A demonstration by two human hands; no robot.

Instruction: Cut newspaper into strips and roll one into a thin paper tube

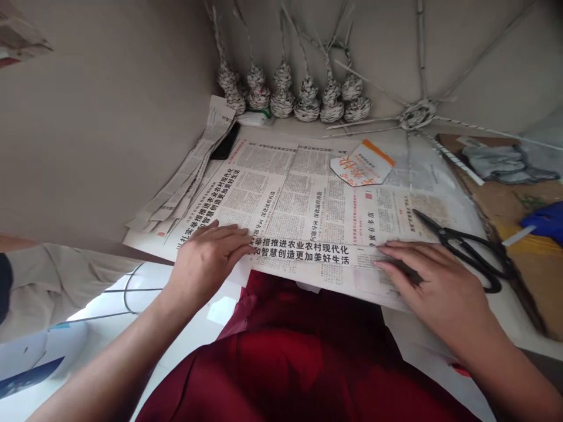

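Note:
A strip of newspaper [303,251] with bold black print lies along the front edge of the table, over a larger newspaper sheet [281,176]. My left hand [209,255] is on the strip's left end, fingers close together and thumb pressed to the paper. At the right end, my right hand [433,272] has thumb and forefinger on the strip's edges. Black-handled scissors [461,246] lie just beyond my right hand, blades pointing away to the left. What lies under my left palm is hidden.
Several woven paper gourds [282,97] stand along the back wall. Right of them is a woven paper ring with spokes [417,114]. A white and orange card [363,164] lies on the sheet. Cut newspaper strips [189,170] and a dark phone [225,143] are at left, cardboard [497,205] at right.

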